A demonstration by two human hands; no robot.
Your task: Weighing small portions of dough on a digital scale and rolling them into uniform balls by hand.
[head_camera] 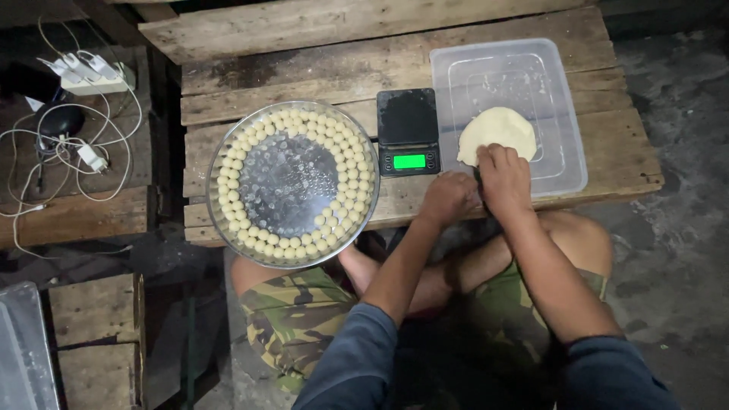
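Nearest, the person sits cross-legged in camouflage shorts [296, 311] with dark blue sleeves [357, 364], both forearms reaching forward over the knees to a low wooden plank table [304, 83]. At the table's front edge the left hand [448, 197] is curled into a loose fist, fingers bent inward; whether it has anything pinched inside cannot be told. Just beside it, touching or nearly so, the right hand [505, 178] lies knuckles up with its fingers folded down onto the near edge of a pale, flattened lump of dough [497, 133], gripping or pressing that edge. The dough rests inside a clear plastic container [562, 91], toward its near left corner. Left of the container stands a small black digital scale [408, 130] with a lit green display. Farther left sits a round metal tray [292, 182], small dough balls [250, 140] ringed around its rim. Off the table, at far left, white cables and a power strip [87, 76] lie on another wooden surface.
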